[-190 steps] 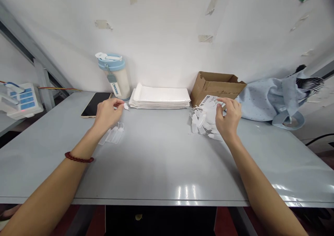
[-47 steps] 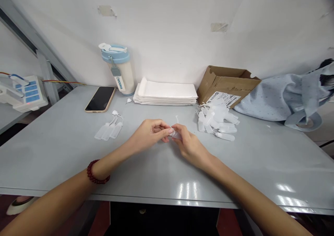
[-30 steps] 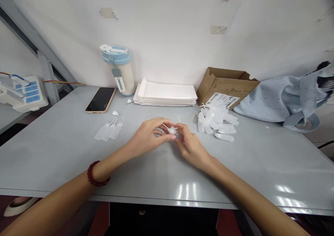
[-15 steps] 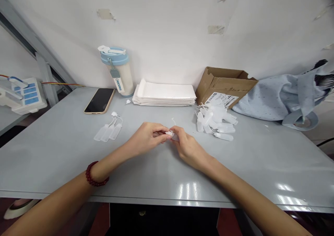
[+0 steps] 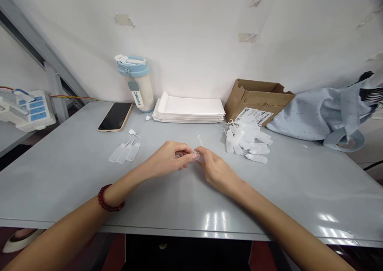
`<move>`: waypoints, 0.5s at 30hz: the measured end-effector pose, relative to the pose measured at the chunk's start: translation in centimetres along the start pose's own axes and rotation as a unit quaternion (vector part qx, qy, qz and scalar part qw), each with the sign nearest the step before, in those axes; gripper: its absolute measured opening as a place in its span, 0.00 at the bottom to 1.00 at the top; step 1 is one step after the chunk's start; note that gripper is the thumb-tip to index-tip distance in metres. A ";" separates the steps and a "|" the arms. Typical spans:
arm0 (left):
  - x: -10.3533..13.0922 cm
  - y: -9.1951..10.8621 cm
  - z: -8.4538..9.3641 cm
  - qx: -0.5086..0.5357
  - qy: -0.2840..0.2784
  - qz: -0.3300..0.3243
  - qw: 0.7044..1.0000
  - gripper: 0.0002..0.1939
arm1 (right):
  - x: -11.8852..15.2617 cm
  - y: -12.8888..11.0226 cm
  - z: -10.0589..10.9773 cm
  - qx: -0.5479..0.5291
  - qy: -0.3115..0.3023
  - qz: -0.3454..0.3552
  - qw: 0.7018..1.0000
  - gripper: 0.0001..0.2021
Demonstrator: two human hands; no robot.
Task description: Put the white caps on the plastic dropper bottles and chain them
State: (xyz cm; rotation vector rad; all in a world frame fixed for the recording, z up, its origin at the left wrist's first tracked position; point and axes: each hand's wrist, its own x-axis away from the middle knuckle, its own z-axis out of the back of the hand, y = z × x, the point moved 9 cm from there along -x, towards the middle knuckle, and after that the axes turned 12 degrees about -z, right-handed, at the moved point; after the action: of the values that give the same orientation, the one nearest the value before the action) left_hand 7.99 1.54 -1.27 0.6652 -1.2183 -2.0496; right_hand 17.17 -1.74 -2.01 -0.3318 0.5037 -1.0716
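Seemingly at an early stage, judging by the layout. On the table (image 5: 167, 207), at left, three translucent tags (image 5: 122, 153) side by side, with strings leading to a small white knot (image 5: 131, 132), likely already dealt with. Near the middle, held low over or on the table, a small translucent piece (image 5: 198, 157), apparently in progress. At right, a heap of translucent tags (image 5: 247, 137), probably left to handle, too overlapped to count.

Left hand (image 5: 170, 159) narrow, with thumb and finger pinched on the left side of the small piece; right hand (image 5: 218, 170) also narrow, gripping from the right. Just beyond, toward the far side, a thin white string (image 5: 200, 141). Mostly hidden by fingers, so impossible to tell the piece's exact state.

Farther back, from left to right: a phone (image 5: 115, 116) lying flat, a blue-lidded bottle (image 5: 145, 89) standing upright, a small white scrap (image 5: 147, 118) just in front, a stack of white envelopes (image 5: 191, 109), an open cardboard box (image 5: 254, 103) just behind the heap, and a pale blue cloth bag (image 5: 311, 113). Nothing visible between hands and left-hand tags; on the right, possible snagging among tangled strings in the heap
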 end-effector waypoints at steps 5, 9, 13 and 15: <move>0.2 -0.1 -0.5 0.002 -0.019 0.013 1.000 0.15 | 0.1 -0.5 -0.3 -0.011 -0.033 0.007 0.999 0.16; 0.0 0.9 -0.5 -0.066 -0.014 -0.056 0.996 0.16 | -0.1 -0.5 -0.2 -0.102 -0.083 -0.034 0.991 0.16; 0.1 2.5 -0.6 -0.162 0.003 -0.164 0.973 0.12 | -0.3 0.0 0.1 -0.185 -0.119 -0.086 0.972 0.15; 0.2 2.8 -0.7 -0.184 0.010 -0.188 0.965 0.10 | -0.3 0.3 0.1 -0.209 -0.137 -0.103 0.963 0.17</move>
State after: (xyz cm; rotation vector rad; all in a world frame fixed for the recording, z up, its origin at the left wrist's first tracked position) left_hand 9.11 0.05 0.89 0.7738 -0.7030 -2.4881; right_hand 17.28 -1.34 -2.00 -0.9100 0.4486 -1.0939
